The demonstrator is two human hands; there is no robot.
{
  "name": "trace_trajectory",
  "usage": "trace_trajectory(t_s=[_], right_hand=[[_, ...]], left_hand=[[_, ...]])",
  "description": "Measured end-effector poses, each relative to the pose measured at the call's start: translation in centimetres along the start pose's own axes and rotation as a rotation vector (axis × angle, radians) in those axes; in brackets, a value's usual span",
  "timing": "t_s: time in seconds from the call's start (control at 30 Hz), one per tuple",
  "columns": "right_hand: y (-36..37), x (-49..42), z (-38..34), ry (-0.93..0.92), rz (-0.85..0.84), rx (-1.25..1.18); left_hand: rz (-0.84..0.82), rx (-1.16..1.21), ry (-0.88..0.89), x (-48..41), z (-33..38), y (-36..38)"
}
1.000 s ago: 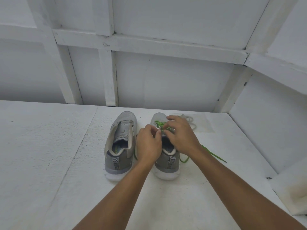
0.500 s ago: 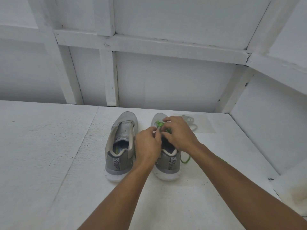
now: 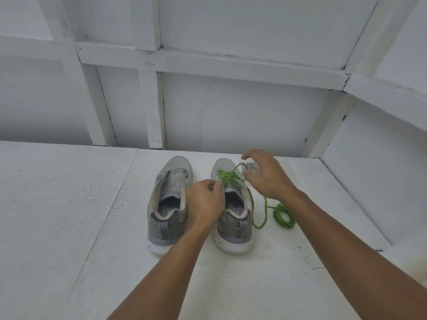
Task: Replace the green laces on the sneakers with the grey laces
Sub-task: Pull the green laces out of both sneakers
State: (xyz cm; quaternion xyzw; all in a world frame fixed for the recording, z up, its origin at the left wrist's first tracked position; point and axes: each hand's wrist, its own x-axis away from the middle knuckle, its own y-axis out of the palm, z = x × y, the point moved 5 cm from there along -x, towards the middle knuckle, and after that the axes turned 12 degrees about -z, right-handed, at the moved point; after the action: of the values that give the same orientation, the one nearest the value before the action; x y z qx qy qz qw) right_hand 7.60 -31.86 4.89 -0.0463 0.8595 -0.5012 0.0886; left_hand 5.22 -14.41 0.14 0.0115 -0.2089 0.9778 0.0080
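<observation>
Head camera, looking down over two bare forearms: a pair of grey sneakers stands side by side on a white textured surface [image 3: 69, 227], heels toward the person and toes toward a white panelled wall [image 3: 242, 116].

The left sneaker [image 3: 172, 181] has bare eyelets and its tongue lies open. The right sneaker [image 3: 233, 232] carries the green lace [image 3: 227, 177], criss-crossed loosely over the forefoot. One loose end runs down the outer side of that shoe and lies in a small coil on the surface just beside its heel.

The left hand [image 3: 204, 199] sits between the two shoes over the right sneaker's collar. Its fingers are curled in tight, with thumb and forefinger pinching a green strand at the upper eyelets.

The right hand [image 3: 265, 176] hovers over the right sneaker's toe, fingers half spread and bent. A green strand rises in a loop toward its fingertips, but the tips are smeared by motion, with a pale grey blur among them, so I cannot tell whether they have hold of anything.

As for writing, the right shoe's insole shows the letters "FOA" before the collar cuts the word off. The left insole shows the same start, with a small green and blue mark beside it that is too small to read.
</observation>
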Motion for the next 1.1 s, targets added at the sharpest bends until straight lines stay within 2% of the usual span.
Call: trace_trajectory(t_s=[0.1, 0.27, 0.4, 0.5, 0.63, 0.7, 0.77, 0.83, 0.97, 1.1], right_hand=[[1.5, 0.2, -1.9, -0.095, -0.045, 0.061], [3.5, -0.5, -2.7, -0.133, -0.116, 0.223], [2.1, -0.5, -2.4, -0.130, -0.037, 0.290], [-0.2, -0.4, -1.4, -0.082, 0.086, 0.266], [-1.2, -0.6, -0.3, 0.044, 0.133, 0.222], [-0.7, -0.2, -0.9, 0.025, 0.096, 0.093], [0.3, 0.1, -2.2, -0.075, 0.049, 0.035], [1.7, 0.1, -3.2, -0.138, -0.031, 0.117], [3.9, -0.5, -3.7, -0.131, -0.183, 0.386], [2.7, -0.9, -3.5, -0.153, -0.120, 0.496]], left_hand=[[0.004, 0.005, -0.014, 0.0, 0.0, -0.1], [0.009, 0.025, -0.040, -0.1, -0.2, -0.1], [0.009, 0.028, -0.044, 0.0, -0.3, -0.1], [0.008, 0.032, -0.044, 0.0, -0.3, -0.1], [0.004, 0.030, -0.048, 0.0, -0.4, 0.0], [0.009, 0.038, -0.048, 0.0, -0.4, -0.1], [0.014, 0.044, -0.049, 0.1, -0.3, -0.1], [0.014, 0.038, -0.048, 0.1, -0.2, -0.1], [0.010, 0.019, -0.041, 0.2, -0.2, -0.3], [0.003, 0.045, -0.044, 0.2, -0.2, -0.3]])
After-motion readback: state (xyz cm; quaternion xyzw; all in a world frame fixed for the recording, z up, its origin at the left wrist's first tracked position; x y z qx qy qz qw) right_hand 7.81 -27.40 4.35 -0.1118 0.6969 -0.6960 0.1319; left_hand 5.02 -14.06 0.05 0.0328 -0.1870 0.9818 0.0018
